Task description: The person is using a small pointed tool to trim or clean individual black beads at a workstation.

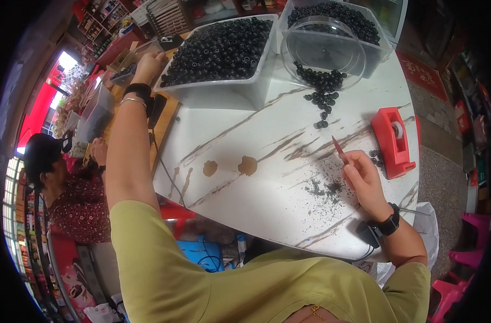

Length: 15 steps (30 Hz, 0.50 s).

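Right hand (364,180): nearest camera, 4 o'clock, pinching a thin red pick (340,151), tip up.
Left hand (147,67): 11 o'clock, on the bead tub (218,86) rim; grip unclear.
Loose black beads (322,94): 1 o'clock, by clear lid (323,51).
Advice: keep the pick steady, draw 1 bead close.

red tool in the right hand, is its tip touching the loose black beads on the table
No, the red tool held by the right hand points up over bare tabletop, apart from the loose black beads spilled near the clear round container.

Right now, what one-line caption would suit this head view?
Right hand holds a red tool over the table; left hand reaches the bead tub.
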Motion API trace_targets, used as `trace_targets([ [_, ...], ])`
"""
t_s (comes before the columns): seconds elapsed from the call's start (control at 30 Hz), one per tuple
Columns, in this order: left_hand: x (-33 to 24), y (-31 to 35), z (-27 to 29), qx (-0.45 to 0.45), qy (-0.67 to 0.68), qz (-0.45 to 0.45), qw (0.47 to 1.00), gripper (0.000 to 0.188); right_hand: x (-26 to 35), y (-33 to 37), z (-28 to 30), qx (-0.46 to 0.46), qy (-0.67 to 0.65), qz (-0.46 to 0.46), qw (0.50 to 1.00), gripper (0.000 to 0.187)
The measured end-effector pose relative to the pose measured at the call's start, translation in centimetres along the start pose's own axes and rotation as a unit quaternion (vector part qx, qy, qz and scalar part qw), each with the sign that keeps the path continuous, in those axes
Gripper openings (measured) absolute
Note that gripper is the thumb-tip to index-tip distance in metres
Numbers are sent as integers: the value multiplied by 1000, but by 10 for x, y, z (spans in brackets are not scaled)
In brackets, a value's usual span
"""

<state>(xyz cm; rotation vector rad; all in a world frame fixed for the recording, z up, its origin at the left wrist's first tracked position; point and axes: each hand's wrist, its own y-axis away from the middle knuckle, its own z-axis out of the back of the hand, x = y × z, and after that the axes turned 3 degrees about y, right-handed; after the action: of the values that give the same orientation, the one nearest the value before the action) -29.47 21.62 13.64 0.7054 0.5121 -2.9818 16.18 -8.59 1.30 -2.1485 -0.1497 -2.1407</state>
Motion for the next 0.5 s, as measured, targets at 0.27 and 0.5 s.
trace_targets([
  [0.27, -8, -3, 2, -2, 30, 60, 998, 37, 2, 0, -2, 9, -2, -3, 1000, 18],
  [0.5, -128, 57, -20, -99, 244, -251, 932, 27, 1, 0, 1, -45, -15, 12, 999, 20],
])
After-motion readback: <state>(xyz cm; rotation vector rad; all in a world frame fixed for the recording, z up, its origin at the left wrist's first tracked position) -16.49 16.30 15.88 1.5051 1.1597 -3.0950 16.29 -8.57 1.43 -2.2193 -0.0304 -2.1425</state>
